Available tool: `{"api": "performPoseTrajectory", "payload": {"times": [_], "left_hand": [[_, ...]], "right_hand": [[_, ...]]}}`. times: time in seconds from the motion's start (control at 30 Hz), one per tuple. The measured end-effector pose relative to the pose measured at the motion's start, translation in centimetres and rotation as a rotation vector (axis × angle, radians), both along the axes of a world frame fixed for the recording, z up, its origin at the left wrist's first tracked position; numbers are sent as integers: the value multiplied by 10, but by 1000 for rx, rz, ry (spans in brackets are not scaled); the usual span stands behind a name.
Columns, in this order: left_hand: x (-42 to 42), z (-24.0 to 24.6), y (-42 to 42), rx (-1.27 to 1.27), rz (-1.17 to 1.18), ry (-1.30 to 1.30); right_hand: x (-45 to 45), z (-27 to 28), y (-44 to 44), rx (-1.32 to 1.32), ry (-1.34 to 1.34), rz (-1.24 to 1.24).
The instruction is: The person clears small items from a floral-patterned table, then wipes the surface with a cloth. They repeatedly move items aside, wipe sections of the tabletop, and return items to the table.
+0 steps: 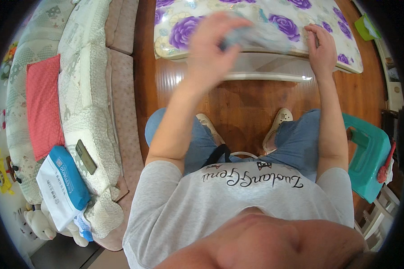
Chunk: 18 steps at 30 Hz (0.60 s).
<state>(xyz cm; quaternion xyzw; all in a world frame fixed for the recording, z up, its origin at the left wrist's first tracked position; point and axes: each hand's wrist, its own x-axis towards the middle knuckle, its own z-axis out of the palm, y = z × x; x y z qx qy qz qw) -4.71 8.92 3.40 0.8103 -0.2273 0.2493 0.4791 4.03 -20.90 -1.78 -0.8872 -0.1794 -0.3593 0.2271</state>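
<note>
My left hand [215, 48] is blurred by motion over the near part of a table covered with a purple-flowered cloth [285, 25]. It grips a crumpled grey-blue thing [256, 37], which looks like a cloth and trails to the right above the cover; the blur hides its detail. On the right, my right hand [320, 48] rests at the near edge of the table, its fingers on the cover and its thumb apart from them. Nothing shows in that hand.
Left of me stands a quilted sofa [84, 74] with a red pillow [45, 107], a phone [86, 157], a blue and white package [65, 183] and plush toys. A teal plastic stool [373, 151] stands right. Beyond is a green bin [365, 28].
</note>
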Motion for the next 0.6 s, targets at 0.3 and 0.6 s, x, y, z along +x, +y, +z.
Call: {"api": "performPoseTrajectory", "payload": {"times": [0.3, 0.6], "left_hand": [[27, -27, 58, 485, 721, -99], [10, -36, -19, 464, 423, -284]], "right_hand": [[-2, 1, 1, 24, -10, 8], [-1, 0, 1, 18, 34, -31]]}}
